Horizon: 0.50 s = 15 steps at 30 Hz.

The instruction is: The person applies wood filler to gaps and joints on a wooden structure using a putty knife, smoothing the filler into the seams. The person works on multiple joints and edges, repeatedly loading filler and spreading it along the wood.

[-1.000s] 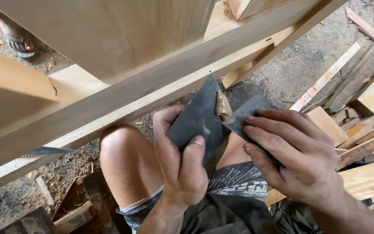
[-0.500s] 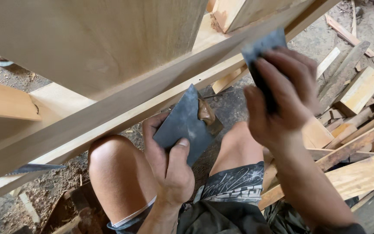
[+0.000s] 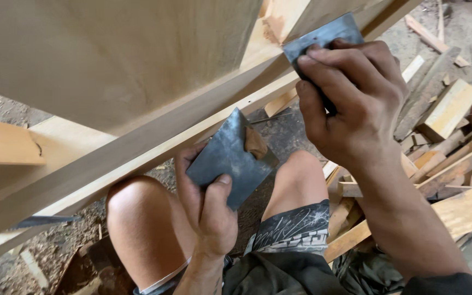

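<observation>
Daylight falls on a dirt floor point(image 3: 39, 257) strewn with wood offcuts point(image 3: 449, 109) and dusty debris.

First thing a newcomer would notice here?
The right hand, upper right, presses a dark metal blade against the pale wooden rail that slants across the frame. At centre, the left hand holds a second dark plate carrying a dab of brown filler. Wood offcuts litter the ground at right.
</observation>
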Motion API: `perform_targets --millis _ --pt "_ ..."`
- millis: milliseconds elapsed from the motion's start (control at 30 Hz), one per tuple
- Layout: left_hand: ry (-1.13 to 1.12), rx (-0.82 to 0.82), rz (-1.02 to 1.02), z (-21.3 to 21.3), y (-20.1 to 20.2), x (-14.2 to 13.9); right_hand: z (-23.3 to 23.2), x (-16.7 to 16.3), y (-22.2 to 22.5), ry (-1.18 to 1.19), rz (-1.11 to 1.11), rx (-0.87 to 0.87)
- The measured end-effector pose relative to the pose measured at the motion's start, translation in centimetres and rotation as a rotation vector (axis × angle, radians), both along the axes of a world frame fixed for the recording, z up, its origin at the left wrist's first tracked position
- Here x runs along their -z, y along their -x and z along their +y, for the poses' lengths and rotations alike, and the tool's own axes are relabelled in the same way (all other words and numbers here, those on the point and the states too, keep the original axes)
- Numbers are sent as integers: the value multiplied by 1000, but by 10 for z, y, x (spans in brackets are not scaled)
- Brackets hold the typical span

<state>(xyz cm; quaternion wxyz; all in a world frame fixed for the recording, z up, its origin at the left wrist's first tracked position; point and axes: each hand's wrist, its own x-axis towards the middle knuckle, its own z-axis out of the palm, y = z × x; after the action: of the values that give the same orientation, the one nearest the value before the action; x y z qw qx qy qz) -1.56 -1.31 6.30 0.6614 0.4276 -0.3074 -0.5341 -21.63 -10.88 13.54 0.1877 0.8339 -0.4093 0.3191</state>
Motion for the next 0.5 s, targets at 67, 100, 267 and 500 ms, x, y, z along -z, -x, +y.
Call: perform_targets --millis 67,100,267,500 --pt "-6 -3 -33 1 0 -1 -3 -13 2 -37 59 -25" --pt "-11 -11 -53 3 0 -2 -4 -19 1 -60 77 -43" --pt "-12 -13 -72 8 -5 0 4 -57 14 -234 142 -107" --pt "-20 29 -105 8 -5 6 -25 -77 30 -392 156 -228"
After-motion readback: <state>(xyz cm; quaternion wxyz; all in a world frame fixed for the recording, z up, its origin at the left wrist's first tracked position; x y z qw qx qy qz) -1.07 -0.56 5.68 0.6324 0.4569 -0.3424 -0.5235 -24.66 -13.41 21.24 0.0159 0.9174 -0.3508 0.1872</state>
